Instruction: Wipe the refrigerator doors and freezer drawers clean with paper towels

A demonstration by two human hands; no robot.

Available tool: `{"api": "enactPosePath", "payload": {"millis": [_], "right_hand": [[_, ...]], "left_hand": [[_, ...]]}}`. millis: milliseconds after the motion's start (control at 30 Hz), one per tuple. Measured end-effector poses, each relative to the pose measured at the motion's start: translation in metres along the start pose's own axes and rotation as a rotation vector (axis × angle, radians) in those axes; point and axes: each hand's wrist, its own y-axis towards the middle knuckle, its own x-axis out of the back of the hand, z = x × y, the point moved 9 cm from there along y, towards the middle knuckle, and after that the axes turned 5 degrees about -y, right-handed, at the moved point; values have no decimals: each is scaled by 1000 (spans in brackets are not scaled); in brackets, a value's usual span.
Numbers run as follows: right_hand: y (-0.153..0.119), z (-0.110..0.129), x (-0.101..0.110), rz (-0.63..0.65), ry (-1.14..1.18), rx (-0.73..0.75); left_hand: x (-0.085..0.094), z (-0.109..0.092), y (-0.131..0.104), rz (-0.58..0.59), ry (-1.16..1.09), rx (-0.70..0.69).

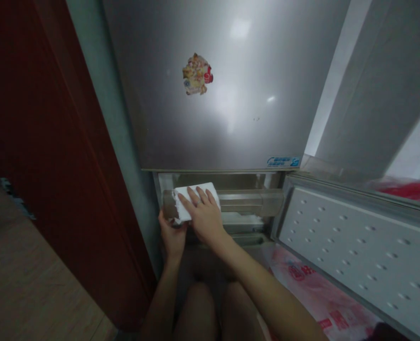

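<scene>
My right hand [206, 215] presses a folded white paper towel [182, 195] against the front of a clear freezer drawer [249, 201]. Its fingers lie over the towel and pin it there; a ring shows on one finger. At the drawer's lower left corner, my left hand [173, 238] grips the drawer's edge, thumb at the front and the other fingers partly hidden beneath. The towel's left edge looks torn and ragged. The drawer sits in the lower compartment of a silver refrigerator [231, 109].
The lower fridge door [348, 241] stands swung out to the right. A pink and white plastic bag [313, 289] lies under it. Close on the left are a green wall [106, 104] and a dark red door frame [75, 156]. A food-shaped magnet [196, 76] sticks to the upper door.
</scene>
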Motion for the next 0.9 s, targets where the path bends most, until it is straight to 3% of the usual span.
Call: {"api": "enactPosePath", "payload": {"millis": [133, 367, 500, 667, 900], "right_hand": [[-31, -50, 12, 1, -55, -57], [-93, -152, 42, -120, -121, -211], [-112, -186, 47, -199, -127, -271], [-112, -179, 41, -304, -162, -371], [-71, -99, 16, -284, -76, -340]], "left_hand": [[10, -1, -3, -82, 40, 25], [9, 2, 1, -78, 47, 5], [9, 2, 1, -64, 48, 14], [9, 3, -1, -75, 73, 71], [8, 0, -1, -85, 51, 22]]}}
